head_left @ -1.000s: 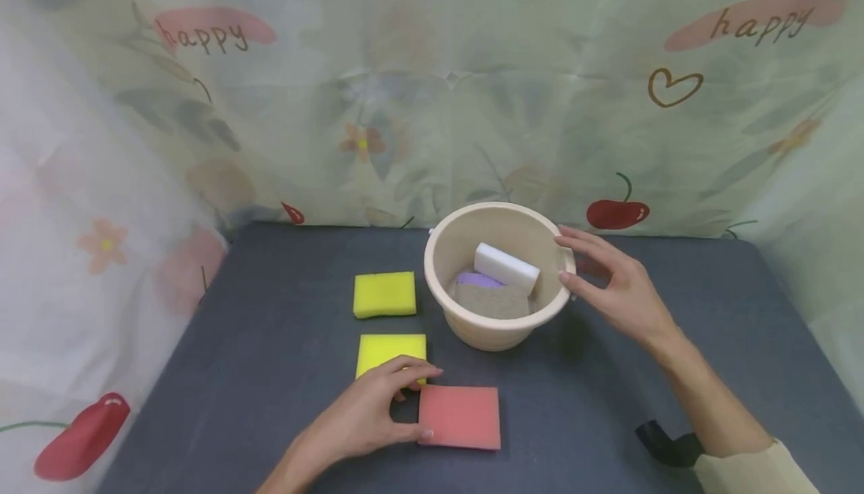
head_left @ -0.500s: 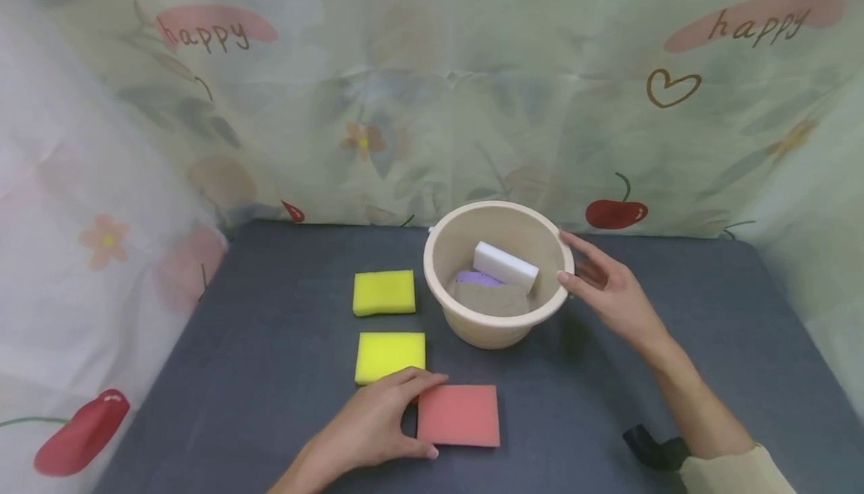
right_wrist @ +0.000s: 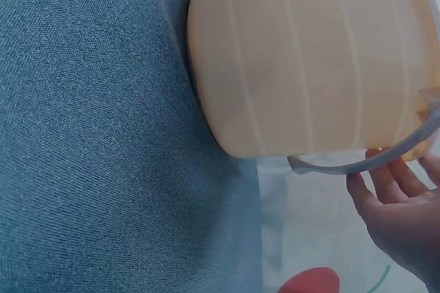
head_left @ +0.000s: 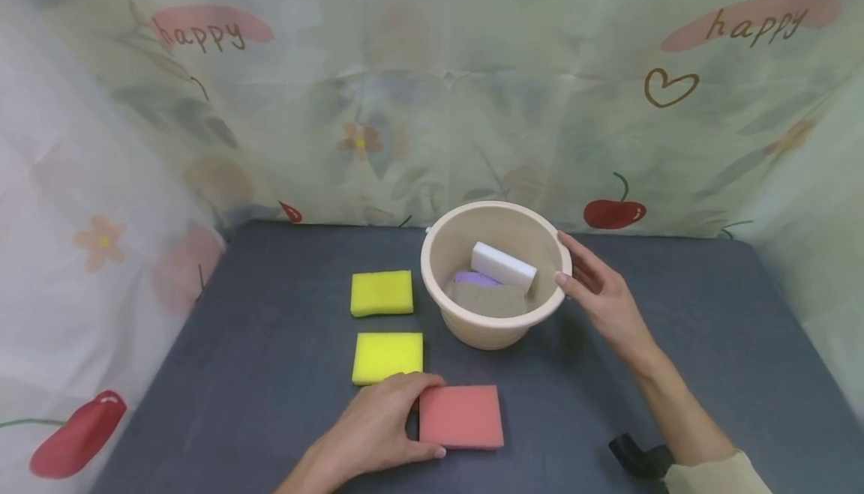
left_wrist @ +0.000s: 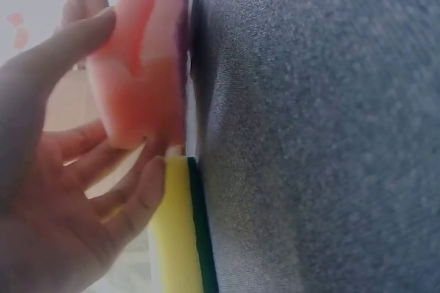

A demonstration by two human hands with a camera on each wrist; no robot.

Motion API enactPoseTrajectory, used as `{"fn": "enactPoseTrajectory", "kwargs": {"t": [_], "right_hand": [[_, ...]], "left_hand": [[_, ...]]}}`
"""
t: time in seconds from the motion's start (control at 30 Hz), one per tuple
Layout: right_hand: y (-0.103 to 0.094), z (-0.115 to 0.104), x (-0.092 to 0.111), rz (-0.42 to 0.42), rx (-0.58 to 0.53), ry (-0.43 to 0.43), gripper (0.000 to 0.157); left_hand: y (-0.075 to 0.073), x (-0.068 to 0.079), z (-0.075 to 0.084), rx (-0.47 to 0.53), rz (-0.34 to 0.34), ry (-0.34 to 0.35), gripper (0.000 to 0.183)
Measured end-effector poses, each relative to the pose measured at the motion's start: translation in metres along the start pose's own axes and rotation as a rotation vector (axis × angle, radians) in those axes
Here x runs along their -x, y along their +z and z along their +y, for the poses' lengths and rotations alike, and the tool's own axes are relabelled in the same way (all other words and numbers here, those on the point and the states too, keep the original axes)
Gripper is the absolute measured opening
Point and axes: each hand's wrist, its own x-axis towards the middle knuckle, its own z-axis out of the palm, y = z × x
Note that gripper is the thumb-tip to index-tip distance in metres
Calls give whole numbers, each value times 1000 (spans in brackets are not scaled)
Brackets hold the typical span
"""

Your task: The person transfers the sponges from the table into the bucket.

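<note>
My left hand (head_left: pixel 378 423) grips a pink sponge (head_left: pixel 461 417) by its left side, thumb at the near edge and fingers at the far edge. In the left wrist view this sponge (left_wrist: pixel 130 97) shows a deep crease and a dark purple face towards the table. Behind it, my right hand (head_left: pixel 607 303) holds the right side of a cream bucket (head_left: pixel 486 335), thumb at the rim. The right wrist view shows its fingers around the grey handle (right_wrist: pixel 350 168) near the rim. Inside the bucket lie a white block (head_left: pixel 502 264), a purple piece (head_left: pixel 475 278) and a grey sponge (head_left: pixel 489 299).
Two yellow sponges lie left of the bucket, a farther one (head_left: pixel 381 293) and a nearer one (head_left: pixel 388 357) beside the left fingertips. A dark cloth covers the table (head_left: pixel 270 344). A printed curtain (head_left: pixel 304 104) stands behind. A black strap piece (head_left: pixel 637 456) is at my right wrist.
My left hand has moved from over the nearer yellow sponge to the pink sponge and closed on its edges. The right hand stays at the bucket, its forearm shifted slightly left.
</note>
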Motion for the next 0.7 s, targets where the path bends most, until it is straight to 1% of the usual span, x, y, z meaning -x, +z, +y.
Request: {"fn": "enactPoseTrajectory", "kwargs": {"t": [0.13, 0.2, 0.27, 0.37, 0.47, 0.6, 0.7], "right_hand": [[1, 1, 0, 4, -4, 1, 60], [1, 2, 0, 11, -6, 3, 60], [2, 2, 0, 16, -3, 4, 60], [2, 2, 0, 25, 2, 3, 60], [3, 2, 1, 30, 15, -7, 59], [5, 3, 1, 39, 20, -29, 59], [5, 5, 1, 46, 16, -34, 59]], "left_hand": [[-1, 3, 0, -5, 64, 39, 69], [-1, 4, 1, 13, 86, 61, 67], [-2, 4, 1, 53, 88, 79, 64], [-4, 4, 1, 125, 72, 100, 60], [-4, 5, 1, 174, 69, 130, 57], [-4, 7, 1, 199, 107, 198, 53], [-5, 7, 2, 225, 149, 280, 50]]}}
